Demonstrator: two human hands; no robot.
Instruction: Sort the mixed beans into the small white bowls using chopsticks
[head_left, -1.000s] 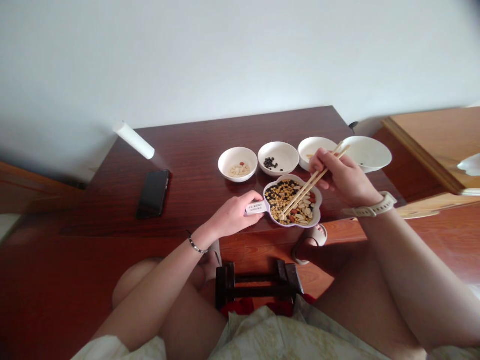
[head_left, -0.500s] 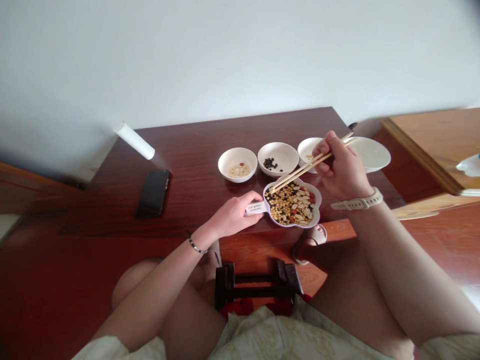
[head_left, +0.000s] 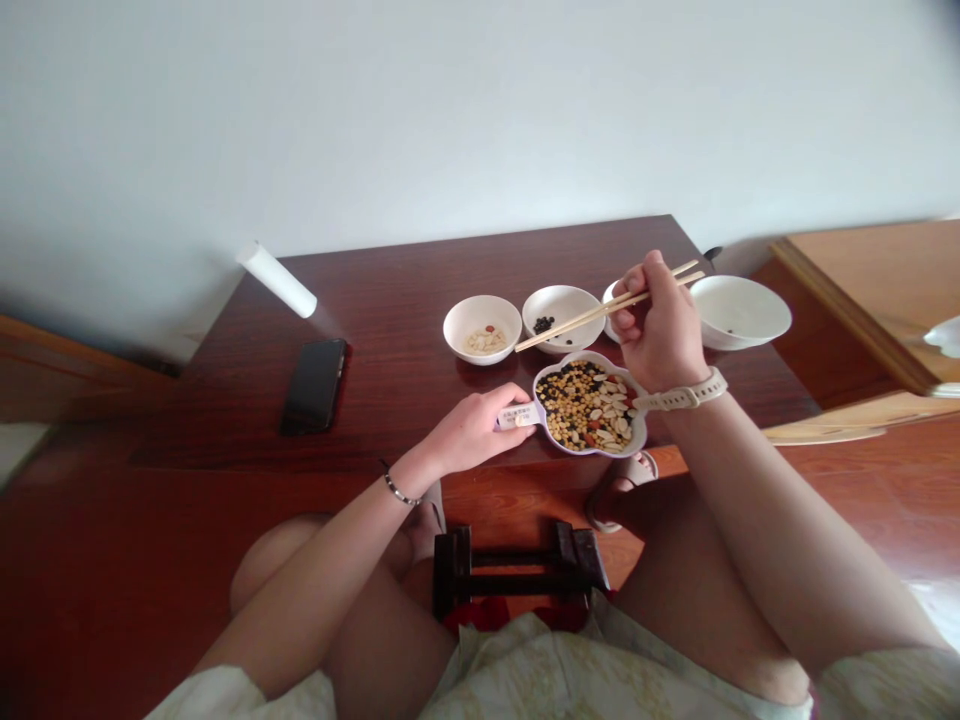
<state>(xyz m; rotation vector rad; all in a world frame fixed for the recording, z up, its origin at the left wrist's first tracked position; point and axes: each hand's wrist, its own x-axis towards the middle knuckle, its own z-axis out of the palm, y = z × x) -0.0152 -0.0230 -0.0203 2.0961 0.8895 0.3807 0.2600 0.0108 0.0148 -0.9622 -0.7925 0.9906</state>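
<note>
My left hand (head_left: 474,430) is closed around the short handle of a flower-shaped dish (head_left: 541,436) filled with yellow beans, black beans, pale halved nuts and a few red pieces. My right hand (head_left: 660,325) grips a pair of wooden chopsticks (head_left: 577,320). Their tips are close together by the right rim of a white bowl (head_left: 459,322) that contains pale pieces and one red piece. Whether the tips pinch anything is too small to tell. Behind the chopsticks stands a second white bowl (head_left: 579,300) with black beans. My right hand mostly hides a third bowl (head_left: 609,296).
A larger white bowl (head_left: 750,305), with a small dark speck inside, sits at the table's right end. On the left of the dark table (head_left: 390,300) are a phone (head_left: 313,387) and a white cylinder (head_left: 277,281). A wooden cabinet (head_left: 870,260) adjoins on the right.
The chopstick tips have lifted out of the flower-shaped dish and moved left and up to the left bowl's rim. My right hand shifted left; my left hand still holds the handle.
</note>
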